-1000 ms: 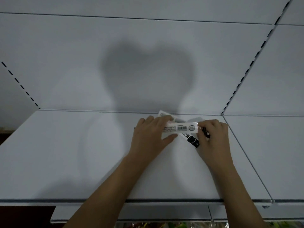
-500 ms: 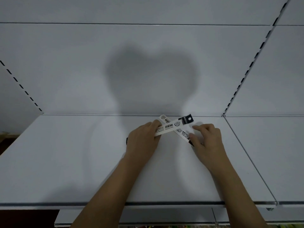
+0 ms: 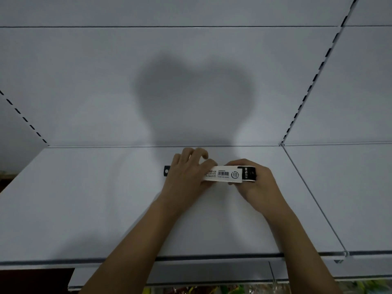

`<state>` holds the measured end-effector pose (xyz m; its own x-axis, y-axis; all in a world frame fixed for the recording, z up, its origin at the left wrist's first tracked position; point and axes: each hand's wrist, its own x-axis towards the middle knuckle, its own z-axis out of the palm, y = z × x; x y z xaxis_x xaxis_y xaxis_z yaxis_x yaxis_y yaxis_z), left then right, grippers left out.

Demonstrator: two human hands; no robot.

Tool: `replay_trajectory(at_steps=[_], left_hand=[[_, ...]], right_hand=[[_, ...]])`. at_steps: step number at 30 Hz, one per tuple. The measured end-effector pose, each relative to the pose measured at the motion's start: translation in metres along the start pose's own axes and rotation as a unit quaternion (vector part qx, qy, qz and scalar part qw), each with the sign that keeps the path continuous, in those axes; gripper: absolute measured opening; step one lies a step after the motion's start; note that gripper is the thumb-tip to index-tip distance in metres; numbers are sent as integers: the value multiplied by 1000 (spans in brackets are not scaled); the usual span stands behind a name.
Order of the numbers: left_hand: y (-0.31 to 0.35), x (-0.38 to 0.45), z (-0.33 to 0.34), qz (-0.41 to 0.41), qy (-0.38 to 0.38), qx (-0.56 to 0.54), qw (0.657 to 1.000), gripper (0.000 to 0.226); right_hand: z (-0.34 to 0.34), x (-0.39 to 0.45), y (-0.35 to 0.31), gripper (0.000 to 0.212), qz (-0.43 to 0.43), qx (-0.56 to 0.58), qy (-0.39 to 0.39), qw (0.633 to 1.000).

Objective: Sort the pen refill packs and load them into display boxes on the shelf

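1. Nearest me, my left hand [image 3: 186,177] and right hand [image 3: 257,183] each kept a pinching grip on the refill packs [image 3: 224,174], just above the shelf [image 3: 84,209].
2. They looked light, thin, bendy and slippery; end holds suited them.
3. Farther off, I saw no display boxes.

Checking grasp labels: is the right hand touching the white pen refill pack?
Touching. The head view shows the right hand pinching the white pen refill pack's black end.

We see a white back wall [image 3: 84,81] made of flat panels, with slotted uprights [image 3: 314,77] running diagonally at right and left. A soft dark shadow [image 3: 195,96] falls on its middle. The light is dim and grey.
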<state>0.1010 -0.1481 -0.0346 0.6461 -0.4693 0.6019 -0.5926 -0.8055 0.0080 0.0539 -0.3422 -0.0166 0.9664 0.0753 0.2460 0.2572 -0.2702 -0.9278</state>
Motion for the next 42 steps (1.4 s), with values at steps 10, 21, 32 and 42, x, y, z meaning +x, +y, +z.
replay_trajectory(at_steps=[10, 21, 32, 42], left_hand=[[4, 1, -3, -55, -74, -49, 995, 13], [10, 4, -29, -155, -217, -28, 963, 18], [42, -24, -82, -92, -274, -176, 941, 15], [119, -53, -104, 45, -356, -315, 878, 14]], right_hand=[[11, 0, 6, 32, 11, 35, -15, 999], [-13, -12, -16, 30, 80, -65, 87, 991], [-14, -98, -90, 20, 214, -248, 5, 945], [-12, -225, -110, 25, 359, -303, 48, 881]])
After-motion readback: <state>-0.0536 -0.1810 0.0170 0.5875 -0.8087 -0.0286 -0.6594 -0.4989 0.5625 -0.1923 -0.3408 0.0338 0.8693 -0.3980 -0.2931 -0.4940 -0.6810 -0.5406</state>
